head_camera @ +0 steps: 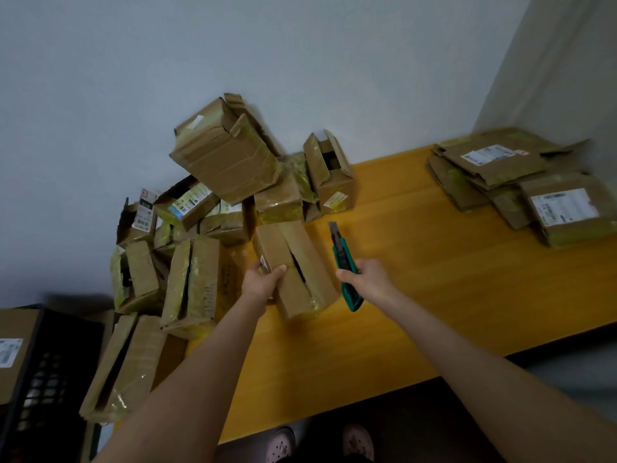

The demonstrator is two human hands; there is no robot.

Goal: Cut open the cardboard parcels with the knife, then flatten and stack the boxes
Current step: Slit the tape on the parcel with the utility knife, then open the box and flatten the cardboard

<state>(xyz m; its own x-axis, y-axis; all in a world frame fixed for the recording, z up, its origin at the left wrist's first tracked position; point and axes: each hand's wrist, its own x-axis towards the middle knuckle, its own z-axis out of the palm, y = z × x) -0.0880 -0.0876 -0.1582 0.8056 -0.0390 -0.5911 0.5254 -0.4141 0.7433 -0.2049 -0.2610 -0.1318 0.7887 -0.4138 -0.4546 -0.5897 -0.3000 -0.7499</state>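
— At the centre of the frame, that parcel by your left arm: where does it sit, and how have you got it?

— It's a small cardboard parcel (pixel 312 262), resting on the yellow bench (pixel 434 262) just right of the pile of parcels (pixel 220 162). My left fingers (pixel 278 270) are clamped on its near-left corner, thumb on the top flap, the rest down the side wall. The top seam is slit, and a dark gap runs along it.

— And the knife?

— The knife (pixel 341 253) is in my right fingers (pixel 344 274), which are wrapped round the green handle. The blade is out and points away from me, just beside the parcel and not touching it.

— How will the box handle?

— Light, I'd judge, and likely empty. It looks like thin corrugated board, stiff along the edges but soft across the panels, so it should buckle if I squeeze mid-wall. The shiny yellowish tape on the ends looks slippery, so I'd keep to bare card. The best hold is at a corner or along a fold, well clear of any seam the blade would follow. With the bottom tape cut, it should fold flat easily and go on the flattened stack (pixel 494 175) at the upper right.
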